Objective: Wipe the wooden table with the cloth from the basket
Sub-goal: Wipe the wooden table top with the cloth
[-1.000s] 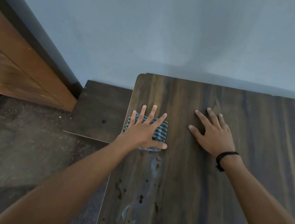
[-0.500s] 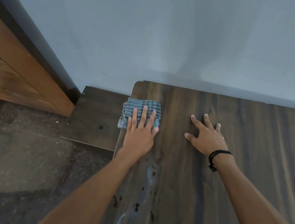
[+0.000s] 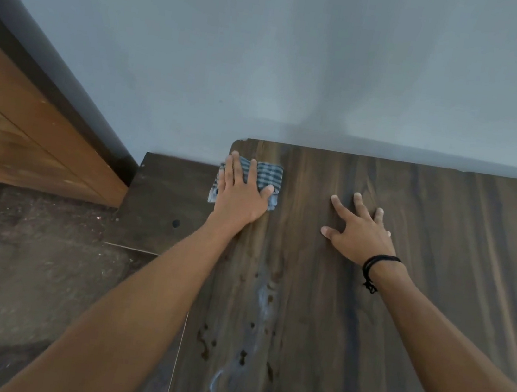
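Left arm stretched to the far left corner of the wooden bench (image 3: 399, 315); left hand (image 3: 240, 195) lies flat, my fingers (image 3: 231, 172) straight and close together, pressing the folded blue checked cloth (image 3: 268, 175) onto the wood and gripping nothing, the cloth's left edge reaching just past the bench edge. Right hand (image 3: 359, 235) is planted on bare wood well right of the cloth, fingers spread, tips down, holding nothing, with a black cord wristband (image 3: 373, 267) at the wrist. Between my forearms are dark spots (image 3: 206, 344) and a pale smear (image 3: 264, 299); a lower dark board (image 3: 163, 202) sits left of the corner, with a grey wall (image 3: 301, 69) behind.
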A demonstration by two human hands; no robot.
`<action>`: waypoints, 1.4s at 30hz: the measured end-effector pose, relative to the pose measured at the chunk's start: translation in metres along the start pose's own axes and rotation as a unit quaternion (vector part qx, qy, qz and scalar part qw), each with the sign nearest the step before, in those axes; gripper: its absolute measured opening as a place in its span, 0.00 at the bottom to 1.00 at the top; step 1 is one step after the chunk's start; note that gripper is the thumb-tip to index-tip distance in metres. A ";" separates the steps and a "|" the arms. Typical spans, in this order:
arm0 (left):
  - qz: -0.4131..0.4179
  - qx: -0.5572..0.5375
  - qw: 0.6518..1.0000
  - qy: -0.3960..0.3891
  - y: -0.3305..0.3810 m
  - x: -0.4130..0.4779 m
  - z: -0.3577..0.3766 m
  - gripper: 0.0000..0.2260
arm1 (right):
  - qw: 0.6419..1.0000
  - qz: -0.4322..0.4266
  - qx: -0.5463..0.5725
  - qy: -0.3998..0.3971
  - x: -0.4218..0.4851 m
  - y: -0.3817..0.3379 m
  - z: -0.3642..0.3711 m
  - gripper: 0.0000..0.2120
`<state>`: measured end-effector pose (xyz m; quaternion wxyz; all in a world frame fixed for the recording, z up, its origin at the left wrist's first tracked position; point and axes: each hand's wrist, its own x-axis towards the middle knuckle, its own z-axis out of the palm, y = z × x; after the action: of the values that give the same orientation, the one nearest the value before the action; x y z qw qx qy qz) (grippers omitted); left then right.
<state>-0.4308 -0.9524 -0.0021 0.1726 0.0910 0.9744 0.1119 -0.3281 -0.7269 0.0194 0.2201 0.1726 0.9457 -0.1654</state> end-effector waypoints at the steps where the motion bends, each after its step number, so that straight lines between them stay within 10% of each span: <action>1: -0.003 0.002 1.000 -0.002 0.001 0.001 0.003 0.34 | 1.000 0.001 0.000 -0.001 -0.001 0.000 0.000 0.34; 13: -0.028 0.011 0.999 -0.033 0.004 0.015 -0.009 0.34 | 1.000 0.004 -0.025 -0.017 0.000 0.003 -0.001 0.34; 20: 0.037 0.058 0.997 0.017 -0.027 -0.123 0.058 0.36 | 0.999 0.002 -0.037 -0.022 0.000 0.000 -0.003 0.35; 28: -0.019 0.035 0.999 -0.010 0.013 -0.044 0.018 0.34 | 0.999 0.002 -0.053 -0.005 -0.008 -0.004 -0.010 0.35; 34: 0.073 0.064 0.995 0.030 0.002 -0.194 0.094 0.36 | 0.989 -0.043 -0.106 -0.099 -0.032 -0.003 -0.007 0.51; 42: -0.024 -0.014 0.999 0.020 0.050 -0.033 0.032 0.35 | 0.991 -0.056 -0.096 -0.076 -0.039 0.004 0.007 0.49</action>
<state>-0.3814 -0.9056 -0.0086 0.1566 0.0630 0.9779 0.1230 -0.2917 -0.7360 0.0312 0.2972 0.0840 0.9460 -0.0983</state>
